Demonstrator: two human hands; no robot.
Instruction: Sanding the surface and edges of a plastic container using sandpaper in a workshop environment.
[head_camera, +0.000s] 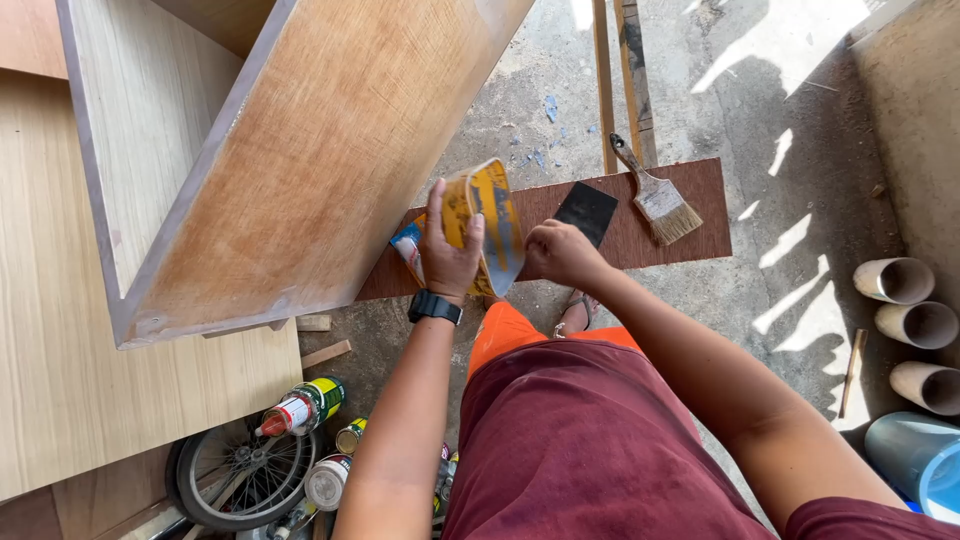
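My left hand (447, 247), with a black watch on the wrist, grips a yellow metal can (486, 215) and tilts it over a reddish-brown board (640, 215) on the floor. Beside the can's lower end, my right hand (562, 251) is closed in a fist; what it holds is hidden. A dark square of sandpaper (586, 212) and a paintbrush (655, 193) with pale bristles lie on the board just beyond my hands.
A large wooden box (290, 150) leans at the left over pale plywood sheets (60, 350). Cans and a spray bottle (300, 408) sit by a small wheel (240, 470). Cardboard tubes (910, 325) and a blue bucket (920, 460) stand at the right. Wooden strips (618, 70) lie on the concrete.
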